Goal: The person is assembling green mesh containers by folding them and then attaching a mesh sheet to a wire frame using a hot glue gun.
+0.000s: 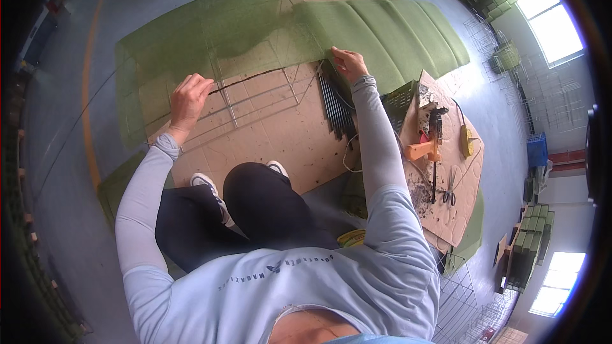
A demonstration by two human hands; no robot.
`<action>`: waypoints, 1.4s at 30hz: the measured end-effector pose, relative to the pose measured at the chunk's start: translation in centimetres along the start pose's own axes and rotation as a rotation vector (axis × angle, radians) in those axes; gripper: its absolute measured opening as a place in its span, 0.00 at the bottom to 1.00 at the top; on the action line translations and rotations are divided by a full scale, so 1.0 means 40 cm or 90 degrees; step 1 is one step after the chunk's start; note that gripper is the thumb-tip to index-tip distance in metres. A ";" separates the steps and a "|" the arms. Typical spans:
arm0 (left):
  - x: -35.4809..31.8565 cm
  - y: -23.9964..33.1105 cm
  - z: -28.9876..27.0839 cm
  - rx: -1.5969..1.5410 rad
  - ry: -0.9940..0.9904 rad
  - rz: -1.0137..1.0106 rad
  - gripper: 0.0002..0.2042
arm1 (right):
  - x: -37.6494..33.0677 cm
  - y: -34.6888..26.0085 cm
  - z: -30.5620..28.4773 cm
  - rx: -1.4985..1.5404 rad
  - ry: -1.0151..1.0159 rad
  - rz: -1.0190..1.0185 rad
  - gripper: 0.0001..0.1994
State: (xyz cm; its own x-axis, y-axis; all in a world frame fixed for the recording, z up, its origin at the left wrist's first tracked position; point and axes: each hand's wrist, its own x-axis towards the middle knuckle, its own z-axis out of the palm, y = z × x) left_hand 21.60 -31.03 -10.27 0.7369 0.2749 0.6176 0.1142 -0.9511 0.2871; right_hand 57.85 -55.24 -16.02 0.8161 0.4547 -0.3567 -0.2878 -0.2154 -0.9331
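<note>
A thin green mesh sheet is spread over a wire frame, whose bars show through it and past its near edge. My left hand is closed in a pinch at the sheet's near edge, left of the middle. At the sheet's right end, my right hand pinches near the corner, with its fingertips partly hidden. A dark, uneven strip like black glue runs along the near edge between my hands. Beneath the frame lies brown cardboard.
Black glue sticks lie beside my right forearm. Further right, stained cardboard holds an orange glue gun, scissors and a yellow power strip. Ridged green panels lie at the far right. Wire frames stand behind, near my right side.
</note>
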 end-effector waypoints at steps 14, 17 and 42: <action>-0.007 -0.005 -0.010 0.043 -0.008 0.066 0.06 | -0.021 0.027 0.006 0.159 -0.059 -0.009 0.08; -0.005 -0.004 -0.013 0.046 -0.005 0.071 0.06 | -0.013 0.037 0.001 0.181 -0.095 -0.009 0.14; -0.020 0.000 -0.015 0.086 -0.032 0.123 0.05 | -0.015 0.075 0.002 0.192 -0.071 -0.038 0.11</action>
State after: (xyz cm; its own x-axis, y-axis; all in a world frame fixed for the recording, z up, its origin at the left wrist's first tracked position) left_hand 20.62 -31.17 -10.32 0.7856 0.0821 0.6133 0.0541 -0.9965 0.0641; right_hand 56.44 -56.09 -18.61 0.7813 0.5537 -0.2881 -0.3900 0.0727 -0.9179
